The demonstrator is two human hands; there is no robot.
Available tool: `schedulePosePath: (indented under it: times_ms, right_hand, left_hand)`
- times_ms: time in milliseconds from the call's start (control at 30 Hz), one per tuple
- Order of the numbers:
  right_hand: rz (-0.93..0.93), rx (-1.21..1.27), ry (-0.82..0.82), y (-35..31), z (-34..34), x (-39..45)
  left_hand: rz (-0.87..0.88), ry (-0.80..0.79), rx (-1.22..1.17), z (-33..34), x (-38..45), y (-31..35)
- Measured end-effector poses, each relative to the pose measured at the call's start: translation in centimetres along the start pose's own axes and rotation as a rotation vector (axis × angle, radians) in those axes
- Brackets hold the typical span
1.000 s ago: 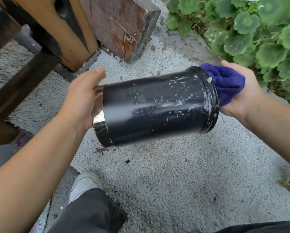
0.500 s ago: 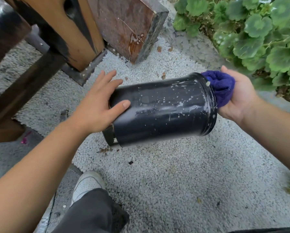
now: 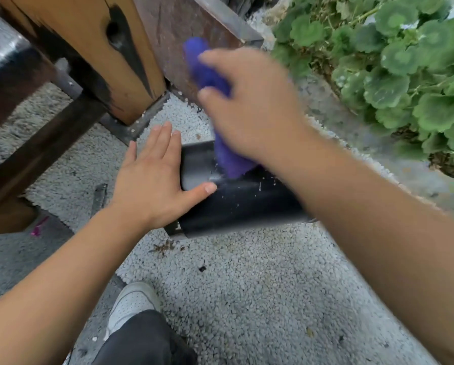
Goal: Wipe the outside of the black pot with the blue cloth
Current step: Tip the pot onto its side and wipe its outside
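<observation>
The black pot [image 3: 236, 204] lies on its side in the air above the gravel, speckled with white spots. My left hand [image 3: 152, 177] holds its left end, fingers flat along the top and thumb across the side. My right hand [image 3: 249, 106], blurred, grips the blue cloth [image 3: 231, 159] above the pot. The cloth's lower end touches the pot's upper side near the middle. My right forearm hides the pot's right end.
A wooden post [image 3: 89, 54] and a rusty metal block [image 3: 173, 30] stand behind the pot. Green leafy plants [image 3: 394, 64] fill the right. White pebble ground [image 3: 246, 285] lies below, with my white shoe [image 3: 131, 309] at the bottom.
My right hand has swung the blue cloth from the pot's right end up over its upper side. My left hand has stayed on the pot's left end.
</observation>
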State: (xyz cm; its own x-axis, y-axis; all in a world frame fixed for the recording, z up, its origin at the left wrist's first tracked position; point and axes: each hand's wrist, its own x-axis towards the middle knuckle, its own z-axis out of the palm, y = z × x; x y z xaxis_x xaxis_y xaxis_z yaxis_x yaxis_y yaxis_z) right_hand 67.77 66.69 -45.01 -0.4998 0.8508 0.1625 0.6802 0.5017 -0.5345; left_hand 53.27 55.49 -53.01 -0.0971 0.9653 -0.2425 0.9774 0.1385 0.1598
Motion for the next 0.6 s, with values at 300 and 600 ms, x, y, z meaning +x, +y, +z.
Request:
schedulePosePath:
  times_ms: [300, 600]
  right_hand:
    - [0.079, -0.339, -0.363, -0.3, 6.8, -1.2]
    - [0.24, -0.524, -0.433, 8.3, -0.6, -1.5]
  left_hand:
    - [0.021, 0.04, -0.06, -0.4, 0.8, 0.1]
    - [0.01, 0.076, -0.07, 0.1, 1.0, -0.4]
